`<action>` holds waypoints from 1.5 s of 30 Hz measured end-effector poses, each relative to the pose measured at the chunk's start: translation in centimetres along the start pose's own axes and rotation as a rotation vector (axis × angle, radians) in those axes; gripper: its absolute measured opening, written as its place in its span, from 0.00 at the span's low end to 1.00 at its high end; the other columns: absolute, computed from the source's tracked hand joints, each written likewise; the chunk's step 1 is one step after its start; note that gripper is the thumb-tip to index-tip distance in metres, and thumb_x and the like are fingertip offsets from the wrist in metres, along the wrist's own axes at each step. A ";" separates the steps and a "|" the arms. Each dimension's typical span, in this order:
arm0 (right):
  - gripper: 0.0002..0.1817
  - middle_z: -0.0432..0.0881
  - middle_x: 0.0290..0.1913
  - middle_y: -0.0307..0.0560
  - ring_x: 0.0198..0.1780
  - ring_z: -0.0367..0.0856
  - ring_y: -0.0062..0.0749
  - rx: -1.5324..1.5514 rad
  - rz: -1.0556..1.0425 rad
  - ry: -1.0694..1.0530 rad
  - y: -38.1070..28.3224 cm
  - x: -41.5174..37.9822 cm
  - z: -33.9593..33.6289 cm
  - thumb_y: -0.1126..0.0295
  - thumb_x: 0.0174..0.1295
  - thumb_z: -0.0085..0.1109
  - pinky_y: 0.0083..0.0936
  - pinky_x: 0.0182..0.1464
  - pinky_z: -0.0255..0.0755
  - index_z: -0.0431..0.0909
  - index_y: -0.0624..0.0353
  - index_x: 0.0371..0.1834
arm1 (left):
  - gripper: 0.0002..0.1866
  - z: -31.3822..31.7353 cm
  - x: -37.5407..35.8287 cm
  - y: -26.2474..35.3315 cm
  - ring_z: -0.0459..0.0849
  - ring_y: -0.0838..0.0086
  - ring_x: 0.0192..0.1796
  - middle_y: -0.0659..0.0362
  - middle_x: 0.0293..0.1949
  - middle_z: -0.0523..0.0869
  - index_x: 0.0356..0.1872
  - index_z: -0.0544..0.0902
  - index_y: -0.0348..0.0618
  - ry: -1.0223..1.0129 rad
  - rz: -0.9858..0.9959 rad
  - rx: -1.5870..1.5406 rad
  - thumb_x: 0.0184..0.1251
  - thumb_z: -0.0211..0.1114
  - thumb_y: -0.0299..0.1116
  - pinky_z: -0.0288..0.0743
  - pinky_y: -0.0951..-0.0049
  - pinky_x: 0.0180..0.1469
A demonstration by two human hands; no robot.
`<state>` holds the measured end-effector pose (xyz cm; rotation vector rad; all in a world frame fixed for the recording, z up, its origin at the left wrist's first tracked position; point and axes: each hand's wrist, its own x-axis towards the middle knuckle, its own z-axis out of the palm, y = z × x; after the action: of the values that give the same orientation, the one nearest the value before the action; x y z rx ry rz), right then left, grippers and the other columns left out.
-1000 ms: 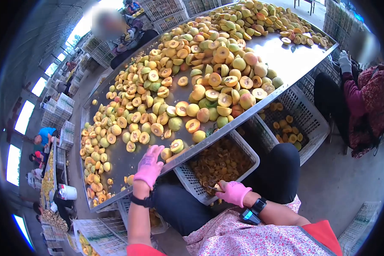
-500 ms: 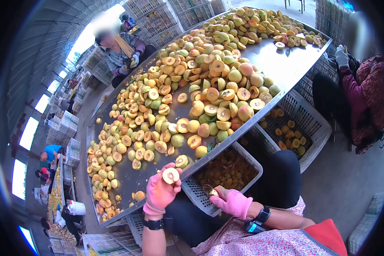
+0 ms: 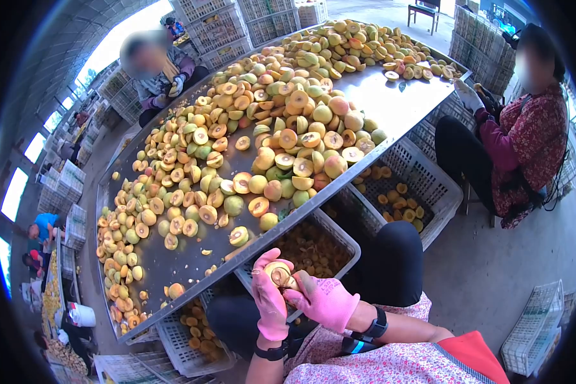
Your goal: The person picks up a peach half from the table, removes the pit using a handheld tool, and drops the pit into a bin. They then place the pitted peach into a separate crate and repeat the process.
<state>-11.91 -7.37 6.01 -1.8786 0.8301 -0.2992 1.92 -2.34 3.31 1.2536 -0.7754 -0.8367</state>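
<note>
My left hand (image 3: 270, 304), in a pink glove, grips a yellow peach half (image 3: 277, 270) with its cut face turned up. My right hand (image 3: 326, 303), also pink-gloved, is closed on a small pitting tool (image 3: 290, 282) with a curved metal loop. The loop is against the cut face, and my fingers partly hide it. Both hands meet above my lap, just in front of the metal table's edge (image 3: 262, 238). On that table (image 3: 390, 105) lies a large heap of halved peaches (image 3: 237, 153), many still with pits.
Below the table edge are a crate (image 3: 344, 238) of brownish scraps, a crate (image 3: 451, 198) with peach halves and another crate (image 3: 173, 349) with halves at lower left. One co-worker (image 3: 525, 141) sits at right, another (image 3: 150, 70) across the table. Stacked crates (image 3: 211, 29) stand behind.
My hands have come together, the right bringing the pitting tool onto the peach half in the left. The view has swung to the right, so the table appears farther left.
</note>
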 end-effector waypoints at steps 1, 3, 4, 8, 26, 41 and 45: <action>0.20 0.86 0.35 0.59 0.40 0.87 0.58 0.001 0.000 0.000 0.2 0.0 0.1 0.51 0.77 0.55 0.45 0.40 0.78 0.72 0.59 0.53 | 0.42 0.1 -0.1 -0.2 0.83 0.75 0.45 0.57 0.45 0.84 0.65 0.74 0.38 0.012 0.034 0.030 0.79 0.43 0.71 0.79 0.76 0.50; 0.20 0.85 0.34 0.60 0.40 0.86 0.60 -0.018 -0.029 0.016 0.7 -0.1 0.3 0.51 0.77 0.54 0.46 0.39 0.77 0.71 0.59 0.51 | 0.42 0.5 -0.3 -0.3 0.81 0.77 0.43 0.57 0.43 0.83 0.63 0.74 0.38 0.036 0.072 0.094 0.77 0.43 0.72 0.77 0.77 0.48; 0.20 0.85 0.34 0.60 0.40 0.86 0.60 -0.019 -0.029 0.017 0.6 -0.2 0.1 0.51 0.77 0.54 0.46 0.39 0.77 0.71 0.59 0.51 | 0.42 0.7 -0.3 -0.1 0.81 0.77 0.43 0.57 0.43 0.83 0.63 0.74 0.38 0.035 0.072 0.093 0.77 0.43 0.72 0.77 0.77 0.48; 0.25 0.85 0.35 0.66 0.42 0.85 0.65 0.094 0.040 -0.124 -0.4 -0.6 -0.9 0.48 0.78 0.49 0.51 0.43 0.77 0.70 0.64 0.51 | 0.39 0.7 -0.4 0.2 0.80 0.76 0.37 0.57 0.38 0.83 0.56 0.75 0.37 0.063 0.128 0.162 0.79 0.42 0.70 0.75 0.76 0.43; 0.27 0.86 0.39 0.65 0.44 0.86 0.62 0.447 0.014 -0.243 2.1 -0.4 0.4 0.47 0.79 0.48 0.45 0.46 0.79 0.74 0.63 0.58 | 0.38 1.5 -0.8 0.1 0.83 0.75 0.34 0.58 0.36 0.83 0.41 0.77 0.41 0.164 -0.008 -0.100 0.79 0.40 0.71 0.79 0.75 0.39; 0.24 0.86 0.39 0.67 0.44 0.87 0.63 0.332 0.003 -0.277 2.8 -0.4 1.1 0.49 0.79 0.48 0.48 0.45 0.79 0.71 0.63 0.55 | 0.37 2.2 -1.1 0.1 0.81 0.72 0.30 0.55 0.31 0.82 0.38 0.73 0.44 0.192 0.008 -0.006 0.80 0.35 0.71 0.78 0.72 0.37; 0.24 0.86 0.39 0.65 0.44 0.86 0.63 0.116 0.070 -0.249 2.3 -0.3 0.8 0.48 0.79 0.48 0.48 0.45 0.78 0.71 0.61 0.54 | 0.36 3.8 -1.4 0.3 0.82 0.71 0.31 0.56 0.32 0.82 0.41 0.72 0.44 0.352 -0.083 -0.062 0.81 0.34 0.70 0.79 0.72 0.38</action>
<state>-12.63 -7.15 3.62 -1.7320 0.6921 -0.0656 -2.02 -2.90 4.06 1.3379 -0.4151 -0.6753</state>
